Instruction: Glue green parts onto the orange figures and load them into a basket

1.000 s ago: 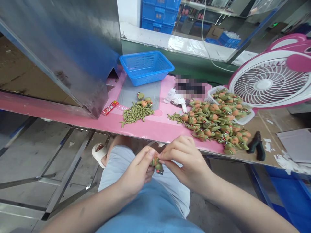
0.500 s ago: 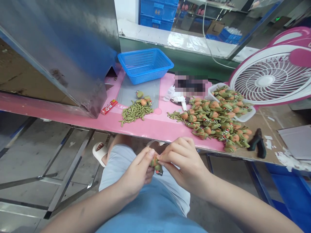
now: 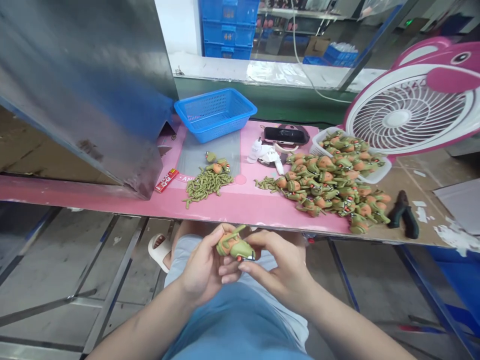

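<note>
My left hand holds a small green and orange toy figure above my lap, fingers curled under it. The figure lies on its side, with a thin green limb-like piece sticking up and its red-eyed head pointing right. My right hand has thumb and forefinger around the head end. On the table beyond are a heap of small green curved pieces and a few green and orange parts. To the right lies a large pile of similar toy figures.
A blue basket stands at the back of the pink table. Near it are a phone, a small white bottle and a red packet. Dark-handled pliers and a pink fan are right; a metal cabinet is left.
The toy figure has been turned so that its head points right and more of its body shows. My right fingers have shifted from the figure's body to its head end. The view has tilted slightly.
</note>
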A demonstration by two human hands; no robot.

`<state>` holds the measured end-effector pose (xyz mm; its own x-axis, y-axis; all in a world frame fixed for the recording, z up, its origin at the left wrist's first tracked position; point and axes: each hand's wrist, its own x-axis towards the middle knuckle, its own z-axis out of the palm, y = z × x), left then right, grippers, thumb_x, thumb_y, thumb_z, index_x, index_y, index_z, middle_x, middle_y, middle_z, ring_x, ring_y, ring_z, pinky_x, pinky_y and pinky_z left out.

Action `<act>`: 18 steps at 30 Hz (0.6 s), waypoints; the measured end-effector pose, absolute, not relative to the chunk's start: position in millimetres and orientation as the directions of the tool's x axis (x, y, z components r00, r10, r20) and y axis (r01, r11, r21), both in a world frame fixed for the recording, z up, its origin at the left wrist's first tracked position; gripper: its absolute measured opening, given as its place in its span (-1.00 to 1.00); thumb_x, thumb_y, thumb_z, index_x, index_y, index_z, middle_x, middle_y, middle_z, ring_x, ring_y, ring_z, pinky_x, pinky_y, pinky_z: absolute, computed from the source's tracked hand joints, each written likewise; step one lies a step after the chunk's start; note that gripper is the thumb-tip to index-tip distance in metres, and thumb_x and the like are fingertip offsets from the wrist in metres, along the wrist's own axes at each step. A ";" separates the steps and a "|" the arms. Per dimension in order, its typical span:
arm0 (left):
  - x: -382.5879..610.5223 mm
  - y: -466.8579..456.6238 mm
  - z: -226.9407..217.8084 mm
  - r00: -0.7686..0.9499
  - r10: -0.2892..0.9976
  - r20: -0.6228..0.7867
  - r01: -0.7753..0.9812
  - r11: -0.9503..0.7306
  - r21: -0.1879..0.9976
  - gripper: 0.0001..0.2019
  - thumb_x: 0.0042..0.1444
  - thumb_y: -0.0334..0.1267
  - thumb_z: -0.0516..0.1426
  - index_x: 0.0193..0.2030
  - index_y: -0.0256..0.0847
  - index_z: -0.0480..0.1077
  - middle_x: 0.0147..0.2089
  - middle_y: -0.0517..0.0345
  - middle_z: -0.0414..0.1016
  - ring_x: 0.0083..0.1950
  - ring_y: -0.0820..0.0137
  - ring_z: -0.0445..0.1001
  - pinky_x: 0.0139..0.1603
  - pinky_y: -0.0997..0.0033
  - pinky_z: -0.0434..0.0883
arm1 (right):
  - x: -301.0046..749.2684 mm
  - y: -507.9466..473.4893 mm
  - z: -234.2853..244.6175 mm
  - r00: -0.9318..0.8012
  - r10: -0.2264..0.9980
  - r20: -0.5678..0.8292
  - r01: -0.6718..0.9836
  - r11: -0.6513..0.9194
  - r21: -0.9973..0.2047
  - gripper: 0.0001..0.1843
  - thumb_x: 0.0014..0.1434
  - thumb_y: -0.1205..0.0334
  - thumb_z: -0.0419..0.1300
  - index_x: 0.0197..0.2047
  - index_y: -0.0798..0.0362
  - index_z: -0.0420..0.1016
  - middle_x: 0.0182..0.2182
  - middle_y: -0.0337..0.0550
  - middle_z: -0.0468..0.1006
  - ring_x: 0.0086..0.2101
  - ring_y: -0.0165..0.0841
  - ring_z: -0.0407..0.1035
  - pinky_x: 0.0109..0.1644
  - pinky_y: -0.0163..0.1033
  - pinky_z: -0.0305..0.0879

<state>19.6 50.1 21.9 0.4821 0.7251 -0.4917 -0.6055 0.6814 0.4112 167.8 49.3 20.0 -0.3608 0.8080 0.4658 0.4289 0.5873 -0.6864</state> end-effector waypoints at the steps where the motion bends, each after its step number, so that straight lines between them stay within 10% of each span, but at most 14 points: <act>1: 19.9 50.0 20.8 0.478 0.736 -0.480 -0.605 0.672 0.427 -0.55 -0.19 -0.05 0.26 -0.34 -0.23 0.11 -0.68 0.38 0.10 -0.71 0.68 -0.04 -0.71 0.73 0.02 | 166.0 48.4 18.3 -0.342 0.805 0.485 0.415 0.593 -0.691 -0.83 0.15 0.19 0.12 -0.24 0.11 0.26 -0.51 -0.26 0.36 -0.51 -0.52 0.24 -0.44 -0.38 0.20; 9: 18.4 41.9 -0.1 0.293 0.947 -0.133 -0.372 0.241 0.897 -0.56 0.07 0.07 0.06 -0.04 -0.20 0.25 -0.45 0.20 0.23 -0.50 0.55 0.20 -0.55 0.60 0.18 | 173.1 47.1 14.6 -0.257 0.761 0.596 0.501 0.632 -0.591 -0.83 0.07 0.33 0.20 -0.24 0.17 0.33 -0.54 -0.22 0.37 -0.52 -0.48 0.18 -0.46 -0.33 0.15; 18: 21.5 38.4 -5.0 0.125 0.970 -0.210 -0.190 0.231 0.954 -0.65 0.05 -0.01 0.12 -0.07 -0.12 0.30 -0.26 0.14 0.27 -0.34 0.48 0.22 -0.37 0.57 0.25 | 172.7 43.7 10.3 -0.255 0.753 0.606 0.565 0.625 -0.539 -0.85 0.10 0.30 0.16 -0.24 0.17 0.33 -0.46 -0.16 0.41 -0.43 -0.41 0.22 -0.40 -0.27 0.17</act>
<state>21.5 38.4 -5.0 0.1250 0.9697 -0.2097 -0.1903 0.2309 0.9542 172.7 43.7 10.3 -0.2552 0.7532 0.6063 0.5650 0.6250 -0.5386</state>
